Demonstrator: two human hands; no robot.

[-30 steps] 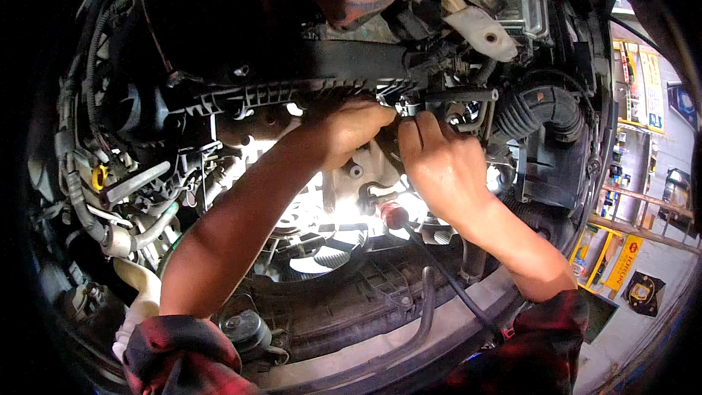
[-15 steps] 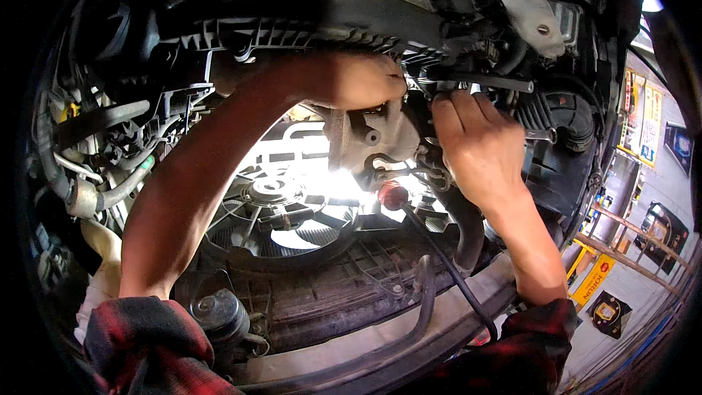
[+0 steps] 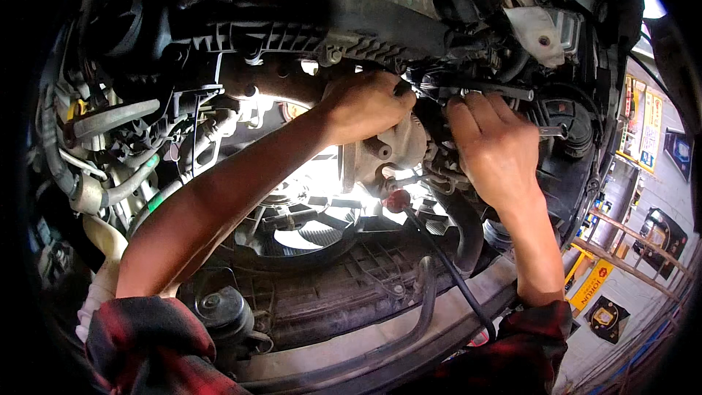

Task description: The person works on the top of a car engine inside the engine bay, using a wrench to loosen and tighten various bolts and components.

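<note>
So on the head cam, the only view here, both forearms are lying across an open engine bay, with red and black checked sleeves [image 3: 150, 336] bunching up at the lower edge. The left hand [image 3: 371, 106] is sitting just under a black ribbed plastic rail [image 3: 285, 40], over the top of a dull metal casting [image 3: 402, 145]; its fingers are curling in pretty tight, but I can't tell if they're gripping anything. The right hand [image 3: 497, 135] is hanging just to the right of it, a small gap between the two, fingers folding closed around what's looking like a metal wrench [image 3: 553, 131]. One end of it is poking out the outer side of that hand, pointing at a fat black air duct [image 3: 574, 115], and I can't tell what the other end is touching. Below the hands a red rounded piece [image 3: 396, 201] on a dark rod [image 3: 450, 272] is showing up near a strong glare, with a cooling fan [image 3: 311, 238] sitting to its lower left. A black round canister [image 3: 223, 312] is standing near the left sleeve, and a yellow panel [image 3: 591, 287] is showing off to the right
</note>
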